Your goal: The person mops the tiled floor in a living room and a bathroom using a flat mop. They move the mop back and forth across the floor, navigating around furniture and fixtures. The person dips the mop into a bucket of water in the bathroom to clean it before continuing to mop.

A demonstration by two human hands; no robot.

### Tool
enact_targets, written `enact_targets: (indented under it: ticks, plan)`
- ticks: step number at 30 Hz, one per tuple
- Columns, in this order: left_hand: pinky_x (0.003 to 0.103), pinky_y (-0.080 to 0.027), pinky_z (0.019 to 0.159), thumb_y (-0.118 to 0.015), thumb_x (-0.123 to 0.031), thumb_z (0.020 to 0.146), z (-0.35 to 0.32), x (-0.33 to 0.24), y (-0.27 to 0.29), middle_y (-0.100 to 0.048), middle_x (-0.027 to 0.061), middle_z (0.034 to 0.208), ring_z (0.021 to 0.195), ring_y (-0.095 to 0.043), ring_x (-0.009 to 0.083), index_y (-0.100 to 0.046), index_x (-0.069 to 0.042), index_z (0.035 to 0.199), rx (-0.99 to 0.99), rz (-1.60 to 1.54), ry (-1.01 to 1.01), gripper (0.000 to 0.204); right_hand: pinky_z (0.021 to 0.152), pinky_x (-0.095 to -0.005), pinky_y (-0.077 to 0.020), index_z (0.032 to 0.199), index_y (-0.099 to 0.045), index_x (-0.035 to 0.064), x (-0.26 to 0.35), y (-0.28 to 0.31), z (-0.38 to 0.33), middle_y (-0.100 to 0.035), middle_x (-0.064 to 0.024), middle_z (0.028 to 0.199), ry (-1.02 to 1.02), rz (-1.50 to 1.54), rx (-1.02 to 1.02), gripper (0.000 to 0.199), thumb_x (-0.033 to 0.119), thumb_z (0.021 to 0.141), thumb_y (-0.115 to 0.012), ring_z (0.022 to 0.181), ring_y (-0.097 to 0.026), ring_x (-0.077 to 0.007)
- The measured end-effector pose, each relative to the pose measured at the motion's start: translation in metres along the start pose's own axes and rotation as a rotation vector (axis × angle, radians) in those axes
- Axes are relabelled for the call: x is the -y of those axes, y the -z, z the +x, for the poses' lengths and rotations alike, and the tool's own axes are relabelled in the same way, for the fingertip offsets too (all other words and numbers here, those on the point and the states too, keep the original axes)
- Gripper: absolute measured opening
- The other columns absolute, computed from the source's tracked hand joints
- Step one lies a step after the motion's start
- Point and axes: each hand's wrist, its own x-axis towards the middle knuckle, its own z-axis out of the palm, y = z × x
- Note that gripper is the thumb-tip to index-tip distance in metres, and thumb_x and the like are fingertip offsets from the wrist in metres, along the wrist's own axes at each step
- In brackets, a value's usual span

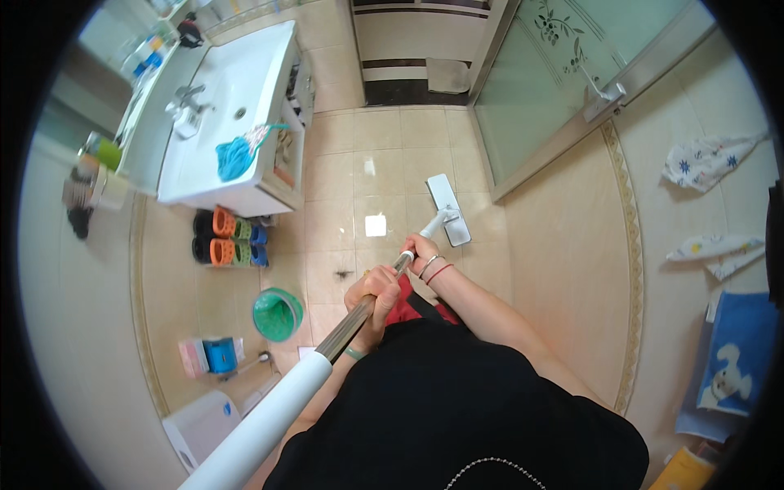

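A flat mop has its white rectangular head on the beige tiled floor, beside the glass door. From it the metal pole slants up to a thick white grip at the lower left. My left hand is wrapped round the metal part of the pole. Lower down, close to the white joint, my right hand grips the same pole. A small dark clump like hair lies on the tiles left of my hands.
A white washbasin carries a blue cloth; below it sit colourful clogs. A green-lined bin stands nearer, above the toilet. The frosted glass door stands ajar at right. Towels hang on the right wall.
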Motion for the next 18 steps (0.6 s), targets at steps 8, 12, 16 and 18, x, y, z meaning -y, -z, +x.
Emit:
enact_targets:
  ticks: [8, 12, 16, 18]
  plan:
    - [0.038, -0.04, 0.086, -0.055, -0.008, 0.093, 0.171, 0.074, 0.003, -0.047, 0.0037, 0.065, 0.063, -0.045, 0.016, -0.044, -0.008, 0.069, 0.067, -0.013, 0.05, 0.027, 0.045, -0.0297, -0.041, 0.065, -0.042, 0.0078, 0.127, -0.108, 0.077, -0.045, -0.0039, 0.055, 0.053, 0.001, -0.071, 0.02, -0.002, 0.08, -0.052, 0.045, -0.045, -0.0168]
    - [0.039, -0.04, 0.086, -0.055, -0.006, 0.093, 0.249, 0.11, 0.001, -0.047, 0.0038, 0.065, 0.063, -0.045, 0.0165, -0.044, -0.007, 0.068, 0.076, -0.02, 0.045, 0.027, 0.047, -0.0303, -0.0421, 0.066, -0.044, 0.0063, 0.181, -0.151, 0.137, -0.048, -0.0063, 0.056, -0.004, 0.048, -0.023, 0.016, -0.001, 0.078, -0.052, 0.046, -0.047, -0.018]
    - [0.039, -0.04, 0.085, -0.056, -0.006, 0.092, 0.334, 0.142, 0.002, -0.046, 0.0041, 0.065, 0.062, -0.045, 0.017, -0.042, -0.007, 0.067, 0.038, 0.04, -0.004, 0.028, 0.049, -0.0364, -0.046, 0.067, -0.048, 0.0023, 0.234, -0.203, 0.202, -0.053, -0.0139, 0.056, -0.04, 0.001, 0.034, 0.005, 0.0, 0.07, -0.051, 0.048, -0.053, -0.0265]
    - [0.039, -0.04, 0.084, -0.057, -0.006, 0.091, 0.376, 0.154, 0.004, -0.046, 0.0042, 0.065, 0.062, -0.044, 0.0172, -0.042, -0.007, 0.067, -0.003, 0.053, -0.025, 0.029, 0.049, -0.0368, -0.0458, 0.067, -0.048, 0.0023, 0.256, -0.236, 0.22, -0.053, -0.0136, 0.055, -0.032, -0.066, 0.046, 0.005, 0.0, 0.07, -0.052, 0.048, -0.052, -0.0268]
